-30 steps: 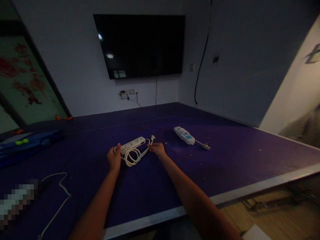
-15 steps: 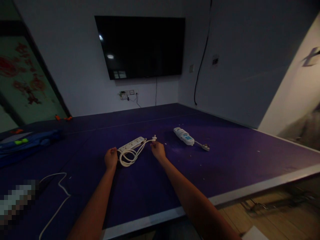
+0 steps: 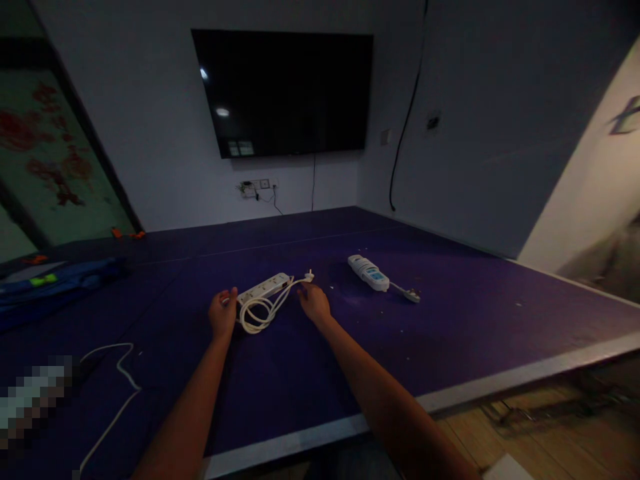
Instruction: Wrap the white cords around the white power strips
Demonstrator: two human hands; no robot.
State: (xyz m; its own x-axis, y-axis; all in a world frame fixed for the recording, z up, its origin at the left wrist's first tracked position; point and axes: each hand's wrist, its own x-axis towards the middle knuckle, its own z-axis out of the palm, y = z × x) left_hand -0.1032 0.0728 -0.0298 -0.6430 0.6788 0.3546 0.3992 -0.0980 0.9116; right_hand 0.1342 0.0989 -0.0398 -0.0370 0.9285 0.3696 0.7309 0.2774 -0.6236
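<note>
A white power strip (image 3: 263,288) lies on the purple tabletop, its white cord (image 3: 256,327) looped loosely in front of it. At the strip's left end, my left hand (image 3: 223,315) is closed, with a bit of white cord showing between thumb and fingers. My right hand (image 3: 315,303) is closed at the cord just below the plug (image 3: 309,275), whose pins point up; its fingertips are partly hidden. To the right, a second power strip (image 3: 369,273), wrapped in its own cord, rests apart from both hands, with its plug (image 3: 411,295) lying beside it.
Blue cloth (image 3: 65,283) lies at the left, and a thin white cable (image 3: 120,367) snakes across the near left. A pixelated object (image 3: 33,397) sits there too. The table's pale edge (image 3: 290,443) runs along the front. A television (image 3: 285,93) hangs on the wall.
My right hand has shifted slightly left along the cord, away from the plug. My left thumb has lifted a little. Both power strips stay in place.
</note>
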